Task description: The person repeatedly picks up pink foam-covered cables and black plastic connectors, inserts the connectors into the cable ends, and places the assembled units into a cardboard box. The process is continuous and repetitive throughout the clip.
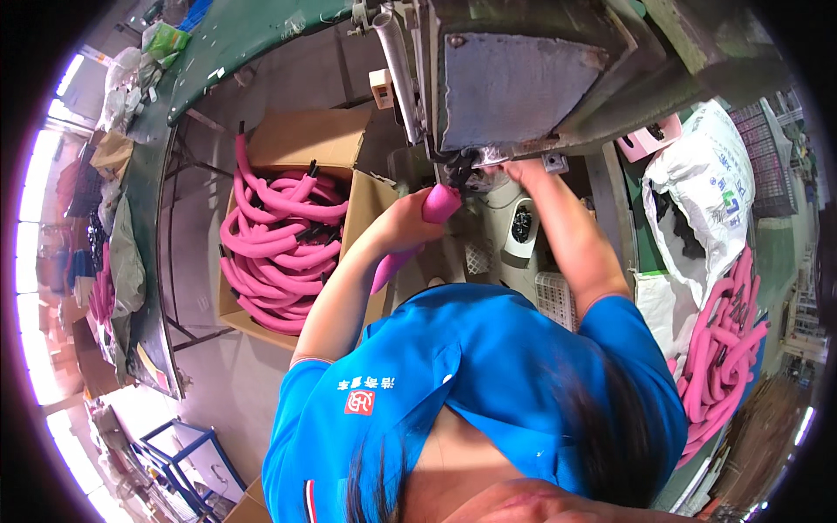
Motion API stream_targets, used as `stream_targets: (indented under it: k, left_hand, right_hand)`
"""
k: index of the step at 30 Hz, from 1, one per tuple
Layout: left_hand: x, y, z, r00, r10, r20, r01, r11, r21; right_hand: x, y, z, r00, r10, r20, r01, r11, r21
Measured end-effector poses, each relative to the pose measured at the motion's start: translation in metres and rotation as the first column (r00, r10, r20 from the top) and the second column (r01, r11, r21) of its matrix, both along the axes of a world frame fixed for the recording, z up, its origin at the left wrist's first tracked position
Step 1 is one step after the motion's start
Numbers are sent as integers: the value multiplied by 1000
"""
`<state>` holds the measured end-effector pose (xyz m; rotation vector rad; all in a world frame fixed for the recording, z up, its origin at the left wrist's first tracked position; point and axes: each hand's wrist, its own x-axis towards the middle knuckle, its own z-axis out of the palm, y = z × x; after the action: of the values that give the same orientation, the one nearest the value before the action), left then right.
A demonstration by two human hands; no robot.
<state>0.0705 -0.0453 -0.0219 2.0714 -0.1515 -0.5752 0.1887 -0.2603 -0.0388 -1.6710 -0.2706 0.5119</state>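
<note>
1. Left hand [403, 222] is clenched around a pink tube [418, 228], its top end pushed up at the machine [514, 83], right at the black clamp [462, 170].
2. Right hand [523, 170] is up at the same spot, under the machine's edge. Fingers are hidden, so I can't tell whether they grip anything.
3. Box [296, 144] to the left is full of pink tubes; another pile [724, 349] lies on the right beside a white sack [706, 200].
4. Risk, my read: both hands sit close to the working point, so a pinch is likely if the machine cycles with fingers still there.
5. The tube is held low and bends; the end could slip off line and seat crooked.
6. The view is tight and overhead, so the contact point itself is hard to check.
</note>
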Motion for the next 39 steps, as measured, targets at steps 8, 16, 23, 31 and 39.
stream_targets:
  k: [8, 16, 23, 31, 39]
  left_hand:
    - [1, 1, 6, 1000, 2, 21, -5, 992, 127]
    - [4, 3, 6, 999, -41, 9, 41, 996, 74]
    - [-1, 2, 14, 1000, -28, 10, 27, 997, 71]
    - [-13, 11, 35, 982, -185, -24, 183, 981, -68]
    - [-58, 35, 42, 995, -90, -34, 88, 995, -46]
  right_hand:
    - [28, 23, -98, 958, -197, 210, 245, 941, -234]
    - [34, 36, -132, 852, -404, 332, 509, 788, -346]
    - [33, 25, -113, 786, -326, 525, 571, 708, -416]
    - [-29, -7, -28, 940, -320, -116, 340, 888, 311]
    - [-56, 15, -7, 964, -176, 199, 122, 959, 256]
